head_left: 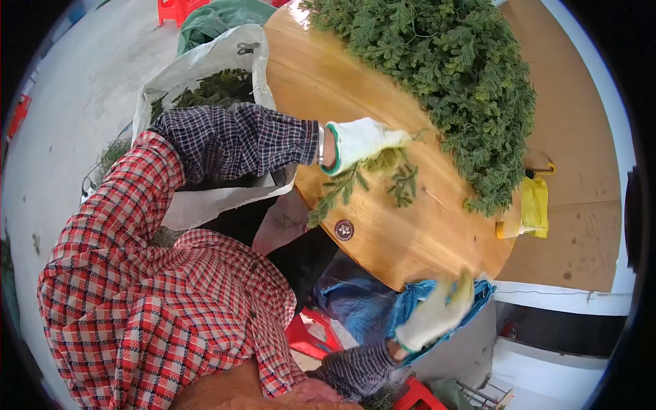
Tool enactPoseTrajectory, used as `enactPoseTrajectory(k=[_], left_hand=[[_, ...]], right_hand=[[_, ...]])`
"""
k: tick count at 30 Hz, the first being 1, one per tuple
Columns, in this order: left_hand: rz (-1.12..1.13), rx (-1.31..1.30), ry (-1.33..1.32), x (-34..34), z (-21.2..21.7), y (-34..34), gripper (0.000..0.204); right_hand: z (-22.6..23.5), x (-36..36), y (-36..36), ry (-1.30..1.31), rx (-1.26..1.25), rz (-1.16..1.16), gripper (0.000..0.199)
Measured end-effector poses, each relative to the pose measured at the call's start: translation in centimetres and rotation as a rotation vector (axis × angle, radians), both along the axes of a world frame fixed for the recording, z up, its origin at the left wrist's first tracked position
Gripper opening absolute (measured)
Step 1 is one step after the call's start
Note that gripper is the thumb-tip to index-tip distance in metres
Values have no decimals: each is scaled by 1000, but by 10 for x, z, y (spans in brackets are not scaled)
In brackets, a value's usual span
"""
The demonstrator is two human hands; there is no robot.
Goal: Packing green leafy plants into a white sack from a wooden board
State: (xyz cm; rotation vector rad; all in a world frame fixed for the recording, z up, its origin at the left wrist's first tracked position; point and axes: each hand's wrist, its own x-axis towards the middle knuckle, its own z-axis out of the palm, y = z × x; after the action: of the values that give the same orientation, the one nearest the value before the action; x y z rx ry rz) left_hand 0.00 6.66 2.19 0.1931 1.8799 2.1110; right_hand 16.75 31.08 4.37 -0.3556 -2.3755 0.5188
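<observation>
My left hand [369, 142], in a white glove with yellowed fingers and a green cuff, is closed on a green artificial pine sprig [338, 193] over the round wooden table [410, 236]. Part of the sprig hangs below the hand, and a short tip pokes out past the fingertips. Above the blue bag [355, 294] at the table's near right edge is my right hand [434, 318], gloved the same way. It is blurred, but its fingers look stretched out and apart, with nothing visible in them.
A large heap of green sprigs [451, 89] covers the far side of the table. Left of it stands a white sack [198, 61] with dark greenery inside. A yellow packet [535, 205] lies at the right edge. Red stools [311, 335] are beneath and behind.
</observation>
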Motion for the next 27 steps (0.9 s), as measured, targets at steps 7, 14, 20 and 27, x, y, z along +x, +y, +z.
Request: enactPoseTrajectory(k=[7,14,20,27], left_hand=[[-104,-144,149,11,17,-5,45],[104,71,34,8,21,-25,42],[305,250,-9,22,24,-21,42],[-330,83,274,100,25,-72,25]], right_hand=[[-18,-95,-84,-16,-671,788,43],[-27,-111,-130,-402,-713,881,33],[-14,-101,-145,-613,-1007,875,26],[-2,-45,-116,-899,-683,1159,17]])
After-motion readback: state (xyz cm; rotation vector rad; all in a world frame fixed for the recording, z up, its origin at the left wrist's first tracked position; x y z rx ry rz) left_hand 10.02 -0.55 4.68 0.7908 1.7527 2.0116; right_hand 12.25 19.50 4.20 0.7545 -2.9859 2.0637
